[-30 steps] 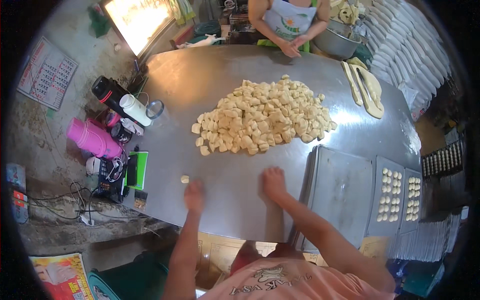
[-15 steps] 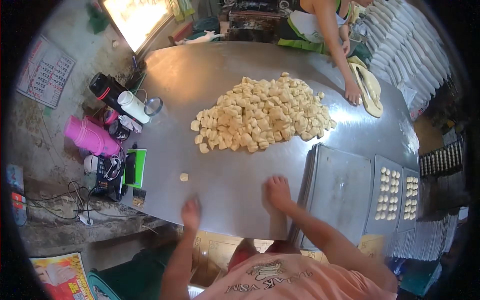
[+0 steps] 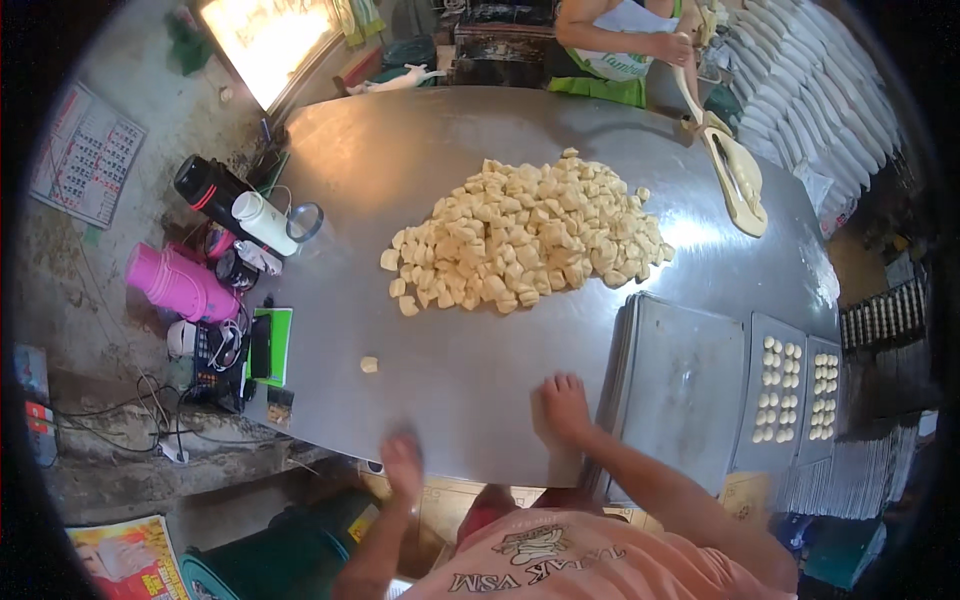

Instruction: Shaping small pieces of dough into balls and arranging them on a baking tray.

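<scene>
My left hand (image 3: 403, 466) hovers over the near edge of the steel table (image 3: 470, 390), its fingers smeared by motion; whether anything is in it cannot be made out. My right hand (image 3: 566, 406) is palm down on the table beside the stacked trays, with fingers stretched forward. Whatever may be under that palm is hidden. A lone piece of dough (image 3: 370, 365) lies ahead of my left hand. Farther back, a large heap of cut dough pieces (image 3: 530, 235) covers the middle of the table.
On my right are a stack of metal trays (image 3: 675, 390) and trays bearing dough balls (image 3: 777, 395). A co-worker (image 3: 625, 45) at the far right handles a long slab of dough (image 3: 738, 185). Along the left edge stand a pink jug (image 3: 180, 285), a white bottle (image 3: 265, 222) and a green-cased device (image 3: 271, 345).
My left hand has moved nearer and to the right. My right hand has shifted slightly right and toward me. The co-worker's hand has left the table and now raises a strip of dough.
</scene>
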Demonstrator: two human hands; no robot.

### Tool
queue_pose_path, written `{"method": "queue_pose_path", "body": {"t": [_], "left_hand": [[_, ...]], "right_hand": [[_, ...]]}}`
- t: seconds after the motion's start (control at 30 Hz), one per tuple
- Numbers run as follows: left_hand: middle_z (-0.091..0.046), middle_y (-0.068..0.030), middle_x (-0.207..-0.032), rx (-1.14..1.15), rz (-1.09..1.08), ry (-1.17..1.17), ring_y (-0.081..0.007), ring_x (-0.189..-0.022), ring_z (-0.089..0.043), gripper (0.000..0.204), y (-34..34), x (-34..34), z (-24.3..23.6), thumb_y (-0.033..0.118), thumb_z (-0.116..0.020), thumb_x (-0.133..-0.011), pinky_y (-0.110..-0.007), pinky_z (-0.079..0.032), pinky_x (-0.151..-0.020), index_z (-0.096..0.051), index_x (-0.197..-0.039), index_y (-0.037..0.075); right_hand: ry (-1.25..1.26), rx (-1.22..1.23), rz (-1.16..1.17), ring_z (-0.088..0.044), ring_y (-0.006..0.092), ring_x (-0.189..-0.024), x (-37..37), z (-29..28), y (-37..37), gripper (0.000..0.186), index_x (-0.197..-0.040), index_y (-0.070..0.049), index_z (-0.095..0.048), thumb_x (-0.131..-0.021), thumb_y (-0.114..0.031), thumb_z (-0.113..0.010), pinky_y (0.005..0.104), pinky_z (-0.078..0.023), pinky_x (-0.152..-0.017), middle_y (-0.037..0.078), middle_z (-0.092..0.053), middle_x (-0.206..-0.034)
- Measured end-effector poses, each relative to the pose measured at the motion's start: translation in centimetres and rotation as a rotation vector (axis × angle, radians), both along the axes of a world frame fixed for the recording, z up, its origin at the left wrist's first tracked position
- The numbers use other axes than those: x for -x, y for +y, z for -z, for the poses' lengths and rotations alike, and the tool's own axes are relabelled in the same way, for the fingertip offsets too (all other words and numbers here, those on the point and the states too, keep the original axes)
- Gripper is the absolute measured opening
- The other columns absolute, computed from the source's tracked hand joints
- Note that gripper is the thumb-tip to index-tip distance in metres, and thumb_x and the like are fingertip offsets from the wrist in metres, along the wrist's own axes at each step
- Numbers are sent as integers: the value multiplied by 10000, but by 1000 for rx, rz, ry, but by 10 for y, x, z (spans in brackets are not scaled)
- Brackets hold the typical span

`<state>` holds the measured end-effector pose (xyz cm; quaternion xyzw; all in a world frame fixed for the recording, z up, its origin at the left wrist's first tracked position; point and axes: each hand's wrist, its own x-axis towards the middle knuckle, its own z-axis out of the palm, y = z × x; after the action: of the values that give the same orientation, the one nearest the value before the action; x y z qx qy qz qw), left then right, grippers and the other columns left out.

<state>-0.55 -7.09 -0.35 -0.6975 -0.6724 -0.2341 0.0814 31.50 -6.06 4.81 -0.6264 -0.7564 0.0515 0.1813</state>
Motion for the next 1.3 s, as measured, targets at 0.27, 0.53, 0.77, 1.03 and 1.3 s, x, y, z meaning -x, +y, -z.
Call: {"method": "queue_pose_path", "body": {"t": [0.27,0.53,0.77,1.03,1.3], "left_hand": [[-566,-90,-871,31,342,22,-265,-762,-526,113,109,-41,-29,163,-505,-902,-390,-443,-707,-572,-935,79],[-583,-123,-940,335,172,38,-261,-795,-556,115,-18,-51,-24,132,-588,-819,-377,-464,-752,-619,-912,71],[-575,-143,-999,-3,389,-31,-311,-867,-540,374,122,-37,-57,229,-704,-748,-359,-449,-767,-570,-1031,26],[-592,-108,-948,380,297,-219,-290,-898,-565,304,87,-42,-71,85,-645,-702,-346,-468,-804,-656,-1006,81],[-655,-70,-863,197,851,-438,-281,-760,-592,209,95,-288,-124,192,-644,-787,-337,-460,-718,-673,-933,45]], "right_hand": [[24,-30,-250,-492,301,-867,25,10,87,201,-952,-39,-536,-788,-153,-514,387,-391,-823,138,-524,-934],[-115,47,-152,-486,299,-901,6,28,-26,202,-982,-64,-523,-813,-175,-513,384,-379,-836,131,-505,-976],[62,-244,-199,-518,274,-760,32,8,92,163,-751,-93,-582,-827,-235,-561,385,-410,-737,91,-558,-798],[648,51,-147,-548,247,-762,-34,-2,37,65,-835,-48,-640,-774,-54,-616,329,-464,-693,93,-563,-854],[837,-87,233,-587,210,-827,-176,-67,-5,253,-1006,-35,-674,-760,-1,-627,322,-490,-716,88,-608,-977]]}}
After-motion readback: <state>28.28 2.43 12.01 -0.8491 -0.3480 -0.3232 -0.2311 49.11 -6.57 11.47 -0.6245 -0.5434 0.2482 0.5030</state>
